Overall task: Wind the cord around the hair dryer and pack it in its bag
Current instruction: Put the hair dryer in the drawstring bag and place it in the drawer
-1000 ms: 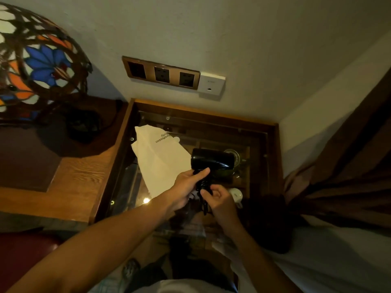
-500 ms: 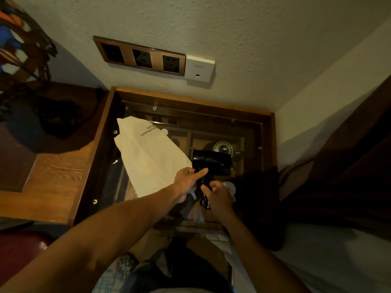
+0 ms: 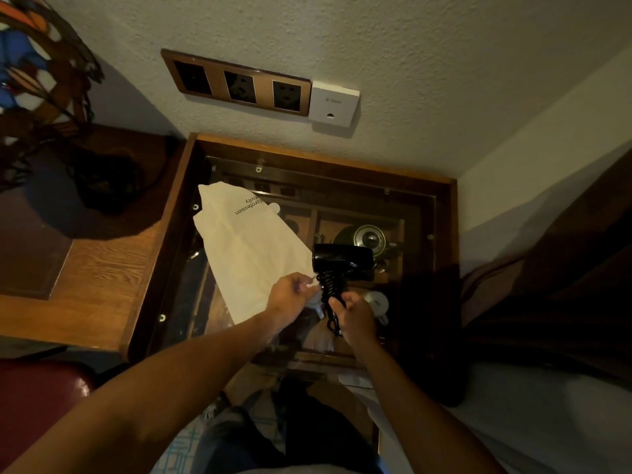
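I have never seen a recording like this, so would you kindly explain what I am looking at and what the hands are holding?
There is no machine here: a camera worn on a person's head looks down at their two bare hands. The right hand holds the handle of a black hair dryer, with its coiled cord wound around the handle. The left hand pinches something small and pale beside the cord; I cannot tell what. A cream bag with printed lettering lies on the glass-topped table below. On the wall above are a socket panel and, at the left edge, a stained-glass lamp.
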